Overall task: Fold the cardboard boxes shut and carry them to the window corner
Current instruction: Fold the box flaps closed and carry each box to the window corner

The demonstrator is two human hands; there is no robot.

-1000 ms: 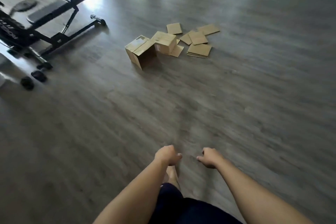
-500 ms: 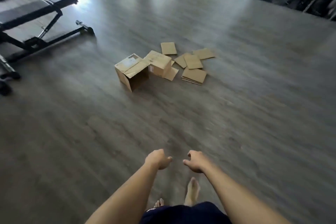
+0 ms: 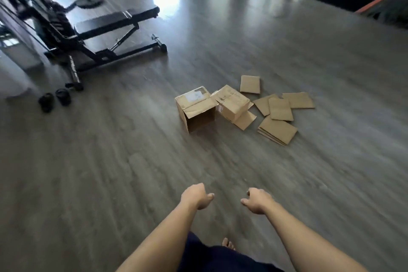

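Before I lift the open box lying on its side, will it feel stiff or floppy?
The open box probably keeps its shape, since its walls stand square. Its loose flap may swing. It looks empty inside, so likely light.

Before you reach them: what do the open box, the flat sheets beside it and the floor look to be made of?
Open box: brown cardboard, matte, creased flaps, a pale label on top.
Flat sheets: same matte brown cardboard, probably flattened boxes; edges too small to confirm.
Floor: grey wood-look planks, semi-gloss with window glare; laminate or vinyl, can't tell which.
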